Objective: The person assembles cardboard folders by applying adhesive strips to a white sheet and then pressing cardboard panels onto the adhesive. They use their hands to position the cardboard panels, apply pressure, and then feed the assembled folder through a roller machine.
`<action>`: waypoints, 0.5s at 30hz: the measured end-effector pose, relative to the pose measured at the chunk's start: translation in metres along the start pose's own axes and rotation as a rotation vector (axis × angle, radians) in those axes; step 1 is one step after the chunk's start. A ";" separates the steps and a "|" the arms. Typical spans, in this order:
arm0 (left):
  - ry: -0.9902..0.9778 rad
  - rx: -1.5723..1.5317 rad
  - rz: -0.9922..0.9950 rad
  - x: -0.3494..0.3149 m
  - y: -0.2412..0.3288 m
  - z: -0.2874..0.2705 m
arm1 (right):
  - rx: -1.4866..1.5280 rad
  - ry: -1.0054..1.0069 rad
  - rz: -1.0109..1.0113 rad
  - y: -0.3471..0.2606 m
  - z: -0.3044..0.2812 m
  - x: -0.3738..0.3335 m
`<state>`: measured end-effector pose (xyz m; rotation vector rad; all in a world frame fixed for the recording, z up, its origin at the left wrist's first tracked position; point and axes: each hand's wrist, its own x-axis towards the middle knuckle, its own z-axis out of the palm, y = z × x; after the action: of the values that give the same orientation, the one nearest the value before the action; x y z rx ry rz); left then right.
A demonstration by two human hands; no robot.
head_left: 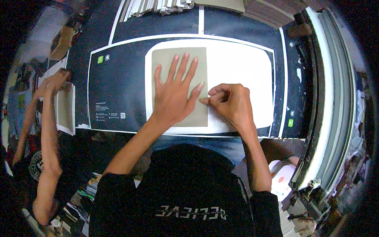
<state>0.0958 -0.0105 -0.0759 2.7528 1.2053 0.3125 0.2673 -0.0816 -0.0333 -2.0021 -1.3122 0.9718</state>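
Observation:
A grey-brown board [194,117] lies on the left half of a white sheet [241,63] with rounded corners. My left hand [173,93] rests flat on the board with its fingers spread. Just right of the board's right edge, my right hand [232,102] is closed in a pinch, its thumb and forefinger tips at that edge. Whatever may be between those fingertips is too small to make out. Under the white sheet is a dark printed sheet [118,79] with a white border, on the table.
At the left, another person's hands [57,81] are over a white-edged box-like piece [66,112]. A pile of pale strips [158,7] lies at the far edge. Long white and grey lengths [329,87] line the right side.

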 end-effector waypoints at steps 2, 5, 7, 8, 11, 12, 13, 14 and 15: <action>0.002 -0.015 -0.003 0.000 -0.001 -0.002 | 0.034 0.002 -0.019 0.002 0.001 0.000; 0.008 -0.021 -0.002 0.000 -0.002 -0.001 | 0.022 0.005 -0.012 -0.001 -0.001 0.000; 0.006 -0.017 -0.001 0.000 -0.002 -0.001 | 0.036 0.013 -0.014 0.000 0.000 -0.001; 0.002 -0.017 -0.002 0.000 -0.001 -0.001 | 0.040 0.015 -0.008 0.002 0.001 0.000; 0.029 0.004 0.014 0.000 -0.001 -0.002 | 0.030 0.013 0.000 0.001 0.002 0.000; 0.046 0.013 0.023 0.001 0.000 -0.002 | 0.021 0.012 0.001 0.000 0.001 0.000; 0.043 0.011 0.023 0.001 0.001 -0.002 | 0.020 0.011 -0.007 0.000 0.000 0.000; 0.040 0.009 0.023 0.001 0.001 -0.002 | 0.019 0.011 -0.015 0.002 -0.001 0.000; 0.031 0.005 0.022 0.000 0.001 -0.001 | 0.019 0.005 -0.020 0.004 0.000 -0.002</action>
<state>0.0964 -0.0117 -0.0745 2.7772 1.1858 0.3555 0.2688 -0.0848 -0.0359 -1.9728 -1.3131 0.9655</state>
